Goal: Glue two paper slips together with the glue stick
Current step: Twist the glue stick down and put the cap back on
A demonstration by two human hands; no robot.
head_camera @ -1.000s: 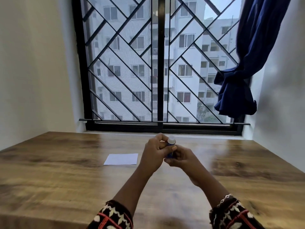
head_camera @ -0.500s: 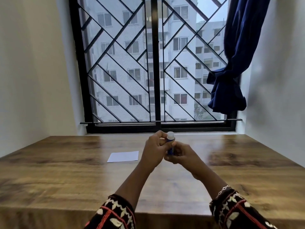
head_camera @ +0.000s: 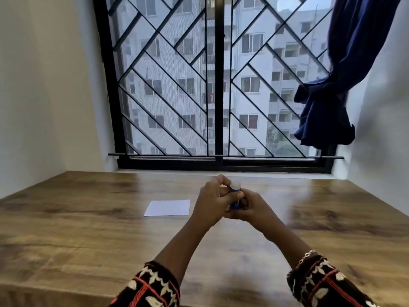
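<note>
Glue stick (head_camera: 235, 189) upright in curled grip of left hand (head_camera: 212, 202) and right hand (head_camera: 252, 207)

My left hand (head_camera: 211, 202) and right hand (head_camera: 251, 208) meet at the glue stick (head_camera: 235, 188): left fingers (head_camera: 222, 181) curl round its top, right fingers (head_camera: 240, 196) grip its lower end.

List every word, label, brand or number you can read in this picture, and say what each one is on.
None can be read.
The glue stick is mostly covered by the left hand and right hand; any label is too blurred to read.
The paper slip looks blank on its visible side.
</note>
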